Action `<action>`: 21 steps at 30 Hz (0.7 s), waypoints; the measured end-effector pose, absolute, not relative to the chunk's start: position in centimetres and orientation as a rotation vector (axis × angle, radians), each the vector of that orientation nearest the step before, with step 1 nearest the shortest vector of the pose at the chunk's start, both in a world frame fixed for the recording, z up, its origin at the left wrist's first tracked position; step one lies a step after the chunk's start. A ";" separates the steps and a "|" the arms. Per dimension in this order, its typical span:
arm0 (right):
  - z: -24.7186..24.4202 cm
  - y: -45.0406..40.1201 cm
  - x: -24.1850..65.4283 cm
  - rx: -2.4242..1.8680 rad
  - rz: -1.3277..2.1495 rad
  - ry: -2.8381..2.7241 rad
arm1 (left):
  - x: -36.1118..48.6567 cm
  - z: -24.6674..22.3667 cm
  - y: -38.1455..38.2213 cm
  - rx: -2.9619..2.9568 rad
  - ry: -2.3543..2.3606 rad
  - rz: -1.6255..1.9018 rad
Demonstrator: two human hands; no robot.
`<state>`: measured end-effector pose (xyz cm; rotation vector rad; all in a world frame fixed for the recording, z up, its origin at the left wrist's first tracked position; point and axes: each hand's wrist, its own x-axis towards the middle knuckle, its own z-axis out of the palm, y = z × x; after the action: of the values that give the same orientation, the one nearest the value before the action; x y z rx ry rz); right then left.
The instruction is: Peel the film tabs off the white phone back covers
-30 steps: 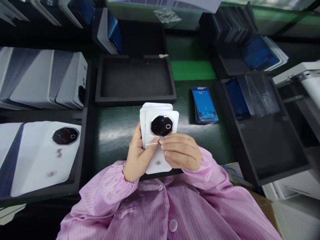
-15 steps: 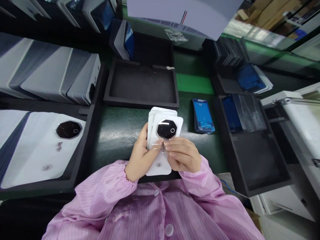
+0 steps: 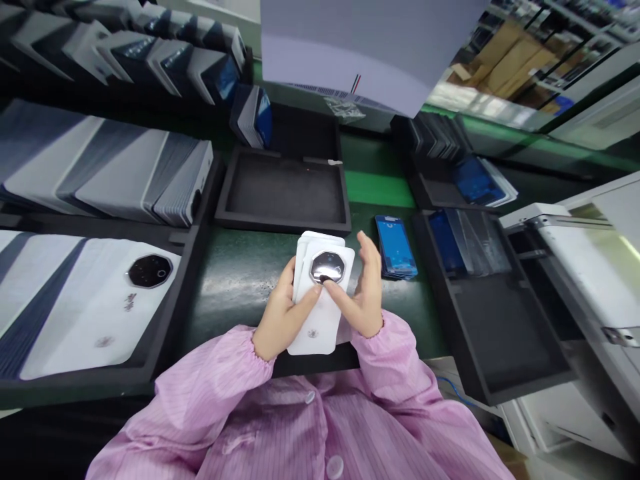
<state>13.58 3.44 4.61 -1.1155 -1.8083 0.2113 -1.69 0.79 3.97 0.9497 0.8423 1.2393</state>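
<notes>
My left hand (image 3: 280,312) is closed around a small stack of white phone back covers (image 3: 325,328), its thumb lying across the top one. That top cover carries a dark, shiny octagonal camera panel (image 3: 327,265) at its upper end and a small round mark lower down. On the right edge of the stack is my right hand (image 3: 367,297), fingers stretched upward and apart from the thumb. Its thumb tip rests at the lower rim of the camera panel. Right of the hands, a pile of blue-faced phone panels (image 3: 396,245) lies on the green bench.
On the left, a black tray (image 3: 163,337) holds overlapping white covers (image 3: 83,313), with rows of more covers behind. A shallow black tray (image 3: 285,190) sits ahead. At right, another black tray (image 3: 505,333) holds dark panels (image 3: 467,240). A pale machine housing (image 3: 365,47) overhangs the back.
My right hand has released its pinch at the camera panel, and its fingers have spread upward. The left hand still holds the stack. The whole view has shifted as the head tilted.
</notes>
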 end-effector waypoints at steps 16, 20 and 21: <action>3.2 5.8 20.9 -1.245 1.090 -1.109 | -3.0 3.6 3.3 0.670 0.939 1.334; 1.2 5.2 18.5 -1.480 0.780 -1.582 | -2.8 3.2 3.4 0.741 0.956 1.332; 1.2 5.2 17.9 -1.496 0.568 -1.662 | -2.7 3.1 3.4 0.757 0.943 1.329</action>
<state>17.94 5.19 1.22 -1.4960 -1.6617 0.5678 -2.69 3.36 3.10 0.7568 0.9433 1.3288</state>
